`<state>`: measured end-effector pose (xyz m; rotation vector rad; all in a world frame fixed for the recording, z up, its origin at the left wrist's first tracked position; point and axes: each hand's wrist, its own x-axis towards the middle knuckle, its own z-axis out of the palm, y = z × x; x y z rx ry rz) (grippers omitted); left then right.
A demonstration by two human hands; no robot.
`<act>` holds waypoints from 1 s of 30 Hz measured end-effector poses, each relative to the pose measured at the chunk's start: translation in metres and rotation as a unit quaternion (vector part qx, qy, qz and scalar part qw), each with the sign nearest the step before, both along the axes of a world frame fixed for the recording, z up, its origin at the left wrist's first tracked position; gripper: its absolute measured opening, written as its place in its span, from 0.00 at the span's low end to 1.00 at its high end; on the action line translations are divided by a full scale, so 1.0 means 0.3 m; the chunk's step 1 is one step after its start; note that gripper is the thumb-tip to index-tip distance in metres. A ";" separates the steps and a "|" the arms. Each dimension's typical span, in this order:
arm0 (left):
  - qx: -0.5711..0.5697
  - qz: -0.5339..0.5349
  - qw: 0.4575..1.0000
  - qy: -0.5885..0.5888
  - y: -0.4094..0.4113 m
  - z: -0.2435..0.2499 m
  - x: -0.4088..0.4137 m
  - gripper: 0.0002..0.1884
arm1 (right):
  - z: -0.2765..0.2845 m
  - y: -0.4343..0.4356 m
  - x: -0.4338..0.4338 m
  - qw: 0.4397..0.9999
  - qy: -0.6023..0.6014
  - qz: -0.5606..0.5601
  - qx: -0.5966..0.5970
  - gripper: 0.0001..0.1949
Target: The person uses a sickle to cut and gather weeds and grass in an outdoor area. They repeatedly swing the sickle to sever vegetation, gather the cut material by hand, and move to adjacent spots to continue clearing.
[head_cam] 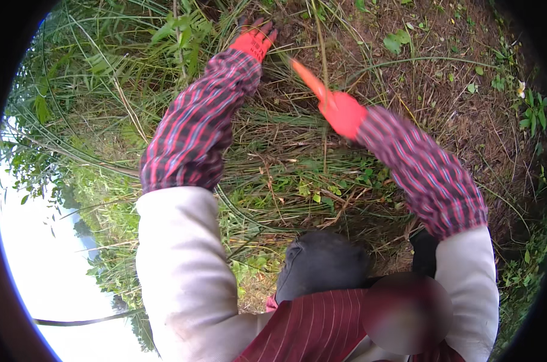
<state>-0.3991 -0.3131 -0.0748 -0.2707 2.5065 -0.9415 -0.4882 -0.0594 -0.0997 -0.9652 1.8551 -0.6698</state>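
Observation:
My left hand [254,40], in a red work glove that bears writing, reaches to the grass [226,22] at the top of the view. Its fingers are apart among the blades, and the fingertips are partly hidden there. To the right, my right hand [344,115], also in a red glove, is closed on an orange tool handle [308,80]. The handle points up and left towards my left hand. Motion blurs the far end, and I cannot make out a blade. A thin dry stalk [321,40] hangs beside the handle.
Flattened long grass [278,135] lies below my hands. Bare brown soil with scattered weeds [441,99] spreads to the right. Ferns and tall grass [164,40] rise on the left. My dark-clad knee [321,264] is close below.

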 end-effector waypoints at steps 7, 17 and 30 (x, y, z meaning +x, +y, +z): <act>0.147 0.273 0.948 -0.073 0.063 -0.098 0.224 0.16 | 0.109 0.706 -0.004 0.993 -0.064 -0.037 0.093 0.17; 0.176 0.317 0.928 0.086 0.082 -0.073 0.287 0.46 | -0.084 -0.158 -0.054 1.000 0.002 0.021 -0.001 0.16; 0.289 0.316 0.890 0.157 0.520 -0.013 0.808 0.16 | 0.158 0.556 -0.036 0.996 0.051 -0.003 0.079 0.17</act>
